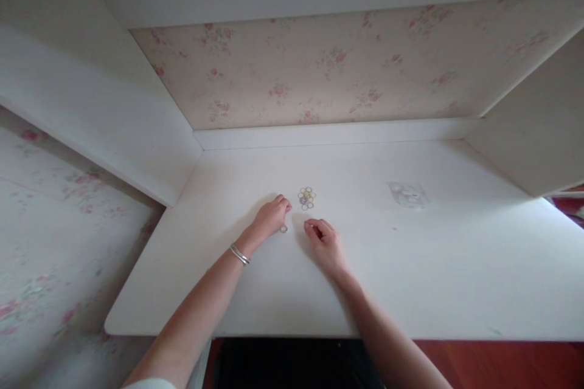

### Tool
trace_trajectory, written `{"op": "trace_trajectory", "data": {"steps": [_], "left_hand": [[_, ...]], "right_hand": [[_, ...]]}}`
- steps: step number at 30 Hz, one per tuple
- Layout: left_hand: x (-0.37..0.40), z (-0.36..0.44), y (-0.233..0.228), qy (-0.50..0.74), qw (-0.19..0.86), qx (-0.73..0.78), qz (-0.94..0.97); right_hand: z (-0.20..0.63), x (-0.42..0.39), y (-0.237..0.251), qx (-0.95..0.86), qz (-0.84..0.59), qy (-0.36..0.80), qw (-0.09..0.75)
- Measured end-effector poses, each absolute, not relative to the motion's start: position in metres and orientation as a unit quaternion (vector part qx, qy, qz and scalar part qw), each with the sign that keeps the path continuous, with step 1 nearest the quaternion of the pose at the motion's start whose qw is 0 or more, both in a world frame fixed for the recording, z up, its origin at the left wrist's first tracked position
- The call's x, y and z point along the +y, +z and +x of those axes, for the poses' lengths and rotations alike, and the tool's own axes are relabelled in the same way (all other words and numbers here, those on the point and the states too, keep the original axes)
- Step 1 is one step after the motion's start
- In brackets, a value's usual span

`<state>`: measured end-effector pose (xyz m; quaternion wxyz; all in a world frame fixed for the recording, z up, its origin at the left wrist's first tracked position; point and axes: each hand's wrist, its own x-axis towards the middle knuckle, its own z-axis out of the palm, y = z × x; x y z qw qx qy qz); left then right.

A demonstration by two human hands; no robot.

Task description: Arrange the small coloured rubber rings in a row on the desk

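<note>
Where rings [304, 199] cluster, left hand [271, 215] beside, right hand [327, 246] near

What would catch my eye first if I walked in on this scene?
Probably the left hand, with a silver bracelet at its wrist, and the right hand near it, both over the white desk. Just beyond them lies a cluster of small, thin rings. Behind the desk, pink-flowered wallpaper stands out too.

Wide lane on the white desk [447, 267] between ring cluster [307, 198] and clear plastic bag [408, 194]. Left hand [272, 216] blocks cluster's left side; right hand [325, 243] crowds the front. Side panels [114, 91] wall in both rear corners.
</note>
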<state>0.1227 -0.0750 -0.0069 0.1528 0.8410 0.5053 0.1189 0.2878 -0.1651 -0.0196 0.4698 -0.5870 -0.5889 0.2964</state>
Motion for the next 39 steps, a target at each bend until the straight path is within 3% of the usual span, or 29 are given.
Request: {"op": "trace_trajectory", "data": {"steps": [9,19,39], "left_hand": [[-0.125,0.091,-0.014,0.259,0.217,0.487,0.806],[-0.144,0.095,-0.016,0.198,0.141,0.483,0.841],[-0.146,0.096,-0.013,0.163,0.105,0.495,0.847]], "right_hand": [[0.286,-0.164,-0.020,-0.601,-0.581,0.301,0.459],[0.285,-0.166,-0.018,-0.611,-0.581,0.296,0.448],[0.283,-0.165,-0.021,-0.615,-0.589,0.296,0.432]]}}
